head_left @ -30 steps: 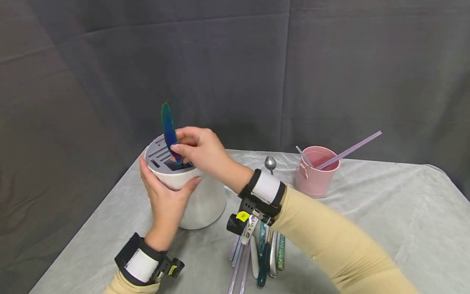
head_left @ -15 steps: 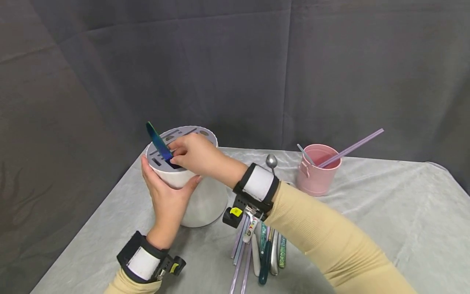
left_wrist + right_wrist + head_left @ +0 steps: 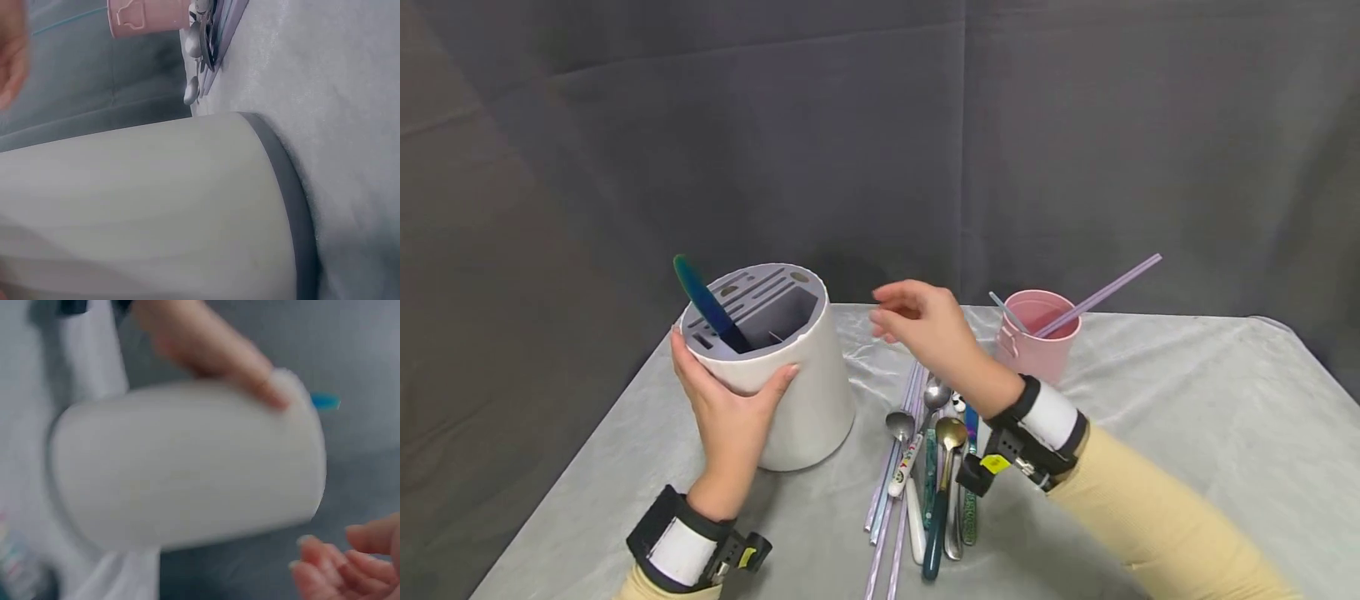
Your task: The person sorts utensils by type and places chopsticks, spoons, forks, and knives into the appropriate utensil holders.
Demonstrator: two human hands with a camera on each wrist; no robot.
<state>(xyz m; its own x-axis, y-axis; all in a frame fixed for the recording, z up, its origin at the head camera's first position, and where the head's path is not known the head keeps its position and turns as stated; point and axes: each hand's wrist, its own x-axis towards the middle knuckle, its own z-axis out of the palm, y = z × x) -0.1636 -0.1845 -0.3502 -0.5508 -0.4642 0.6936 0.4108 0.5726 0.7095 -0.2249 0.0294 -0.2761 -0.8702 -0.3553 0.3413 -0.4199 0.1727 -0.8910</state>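
Note:
A white round utensil holder point(image 3: 808, 400) with a grey slotted top stands on the left of the table. My left hand point(image 3: 727, 408) grips its upper side, thumb at the front and fingers round the left. Out of the big compartment in its top leans a flat, shiny blue-green piece of cutlery point(image 3: 703, 300), tilted left, its lower end hidden. My right hand point(image 3: 925, 325) is in the air right of the holder, fingers loosely bent with nothing in them. Below it lies a bunch of cutlery, including a gold spoon with a dark green handle point(image 3: 936, 533).
A pink bucket point(image 3: 1037, 354) at the back right holds purple chopsticks point(image 3: 1101, 293) and a thin pale stick point(image 3: 1006, 311). More purple chopsticks point(image 3: 898, 542) lie among the loose cutlery. A dark grey curtain point(image 3: 880, 150) hangs behind the table.
My right hand has let go of the blue-green piece of cutlery and moved away to the right. That piece has dropped from near upright to leaning left. My left hand keeps its grip.

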